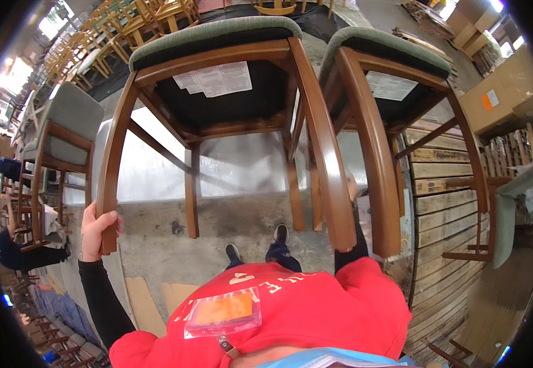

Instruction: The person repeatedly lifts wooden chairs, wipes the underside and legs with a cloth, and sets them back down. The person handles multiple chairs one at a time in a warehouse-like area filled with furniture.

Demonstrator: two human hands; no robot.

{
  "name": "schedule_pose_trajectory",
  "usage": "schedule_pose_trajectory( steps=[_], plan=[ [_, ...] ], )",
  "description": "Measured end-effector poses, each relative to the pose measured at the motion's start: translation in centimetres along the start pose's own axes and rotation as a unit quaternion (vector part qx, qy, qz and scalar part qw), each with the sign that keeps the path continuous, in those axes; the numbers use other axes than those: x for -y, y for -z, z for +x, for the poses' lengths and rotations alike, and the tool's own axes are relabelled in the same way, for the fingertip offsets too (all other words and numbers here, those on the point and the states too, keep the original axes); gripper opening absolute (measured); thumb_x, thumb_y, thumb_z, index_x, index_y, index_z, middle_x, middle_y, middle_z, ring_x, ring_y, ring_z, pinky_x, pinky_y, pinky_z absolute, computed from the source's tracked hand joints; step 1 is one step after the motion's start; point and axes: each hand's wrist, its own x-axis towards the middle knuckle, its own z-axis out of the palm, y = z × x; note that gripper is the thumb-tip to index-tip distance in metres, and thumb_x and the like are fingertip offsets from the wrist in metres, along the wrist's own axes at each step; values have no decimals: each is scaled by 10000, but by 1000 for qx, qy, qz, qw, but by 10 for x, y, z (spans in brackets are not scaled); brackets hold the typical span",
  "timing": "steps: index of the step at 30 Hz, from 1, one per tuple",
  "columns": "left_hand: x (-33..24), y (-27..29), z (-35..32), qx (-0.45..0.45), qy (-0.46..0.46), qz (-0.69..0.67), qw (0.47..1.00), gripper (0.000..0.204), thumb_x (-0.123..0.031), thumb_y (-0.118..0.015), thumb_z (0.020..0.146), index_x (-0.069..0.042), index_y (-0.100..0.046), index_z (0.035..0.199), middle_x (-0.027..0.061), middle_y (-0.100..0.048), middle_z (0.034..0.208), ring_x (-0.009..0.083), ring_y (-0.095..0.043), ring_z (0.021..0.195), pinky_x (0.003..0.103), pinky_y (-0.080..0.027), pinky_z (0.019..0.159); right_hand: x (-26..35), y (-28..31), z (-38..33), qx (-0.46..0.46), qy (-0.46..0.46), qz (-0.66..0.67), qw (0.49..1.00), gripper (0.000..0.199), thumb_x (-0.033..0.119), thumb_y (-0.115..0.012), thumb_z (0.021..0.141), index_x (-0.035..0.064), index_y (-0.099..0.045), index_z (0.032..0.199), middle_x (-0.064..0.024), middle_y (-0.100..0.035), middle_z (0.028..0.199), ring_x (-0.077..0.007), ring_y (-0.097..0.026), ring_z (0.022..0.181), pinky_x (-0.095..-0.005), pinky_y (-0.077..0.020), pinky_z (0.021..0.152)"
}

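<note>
The left hand [99, 228] of a person in a red shirt [297, 306] closes around the free end of a brown wooden chair leg [117, 159], thumb across the near face and fingers wrapped about the wood. From that grip the leg's long axis runs away from the person and slightly rightward, up the view, to a corner of a green-seated chair [217, 110] directly ahead. The chair's dark underside, with white labels [214, 80], faces the wearer; its padded seat edge [217, 38] lies farthest off, and its two nearer legs point back toward the body. Below and between the legs, a shiny pale sheet [236, 175] and concrete floor [248, 214] show.

At the chair's opposite side, a thick near leg [325, 159] runs from the far seat corner back toward the person, leaning rightward as it comes closer. The right hand [352, 187] appears just beyond it, in the gap before the next chair, mostly hidden; whether it is gripping anything cannot be told. The left hand clearly has the outer leg; the right is nearer the inner one.

Farther right, a second green-seated chair [372, 150] stands close by at a similar angle, beside weathered wooden slats [444, 208].
</note>
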Motion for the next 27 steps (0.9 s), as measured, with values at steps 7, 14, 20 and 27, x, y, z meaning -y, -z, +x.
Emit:
schedule_pose_trajectory(
  steps=[7, 14, 20, 27],
  plan=[
    [19, 8, 0, -87, -295, 117, 944, 643, -113, -625, 879, -74, -450, 1497, 114, -489, 1481, 252, -457, 1386, 411, -345, 1151, -24, 156, -182, -184, 22, 656, 732, 460, 406, -582, 850, 129, -644, 1211, -58, -689, 1160, -294, -639, 1066, -491, -532, 814],
    [-6, 12, -5, 189, -452, 187, 852, 359, -61, -641, 772, -42, -686, 1127, 29, -577, 607, 176, -649, 739, 419, -369, 1121, 136, 296, -370, -229, 347, 371, 830, 486, 362, -539, 999, 36, -545, 1360, -138, -582, 1364, -228, -621, 1047, -404, -494, 929],
    [-2, 20, -5, 183, -450, 173, 857, 274, -67, -688, 746, -63, -728, 1017, -13, -403, 482, 152, -404, 499, 335, -434, 861, 328, 144, -384, -66, 398, -322, 857, 510, 387, -676, 891, 8, -604, 1225, -259, -661, 1135, -434, -633, 1095, -444, -504, 930],
    [-9, 18, -5, 200, -512, 160, 820, 219, -88, -718, 730, -72, -733, 947, -22, -418, 474, 166, -387, 452, 339, -429, 812, 359, 75, -314, -96, 297, -618, 721, 1042, 247, -822, 680, 161, -281, 1566, -241, -570, 1171, -406, -701, 864, -457, -596, 749]
  ],
)
